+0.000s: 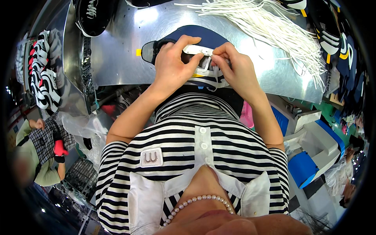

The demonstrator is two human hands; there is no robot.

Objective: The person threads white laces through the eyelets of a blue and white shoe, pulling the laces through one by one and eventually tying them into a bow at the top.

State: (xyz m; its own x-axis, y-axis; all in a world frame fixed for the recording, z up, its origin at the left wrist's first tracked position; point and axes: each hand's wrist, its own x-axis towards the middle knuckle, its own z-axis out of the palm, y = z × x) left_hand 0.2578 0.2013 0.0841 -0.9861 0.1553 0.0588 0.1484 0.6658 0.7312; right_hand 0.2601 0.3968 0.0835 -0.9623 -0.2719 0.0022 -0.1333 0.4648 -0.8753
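Fingers of both hands — left hand (172,62), right hand (233,68) — pinch white lace (196,49) on navy shoe (203,35) near table edge (117,80).

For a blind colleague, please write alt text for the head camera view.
A person in a striped shirt works with both hands on a dark blue shoe upper on a metal table: the left hand presses it down while the right hand pinches a white lace. A bundle of white laces lies to the right.

small yellow tag (138,52) | on metal table (117,58) | left of shoe
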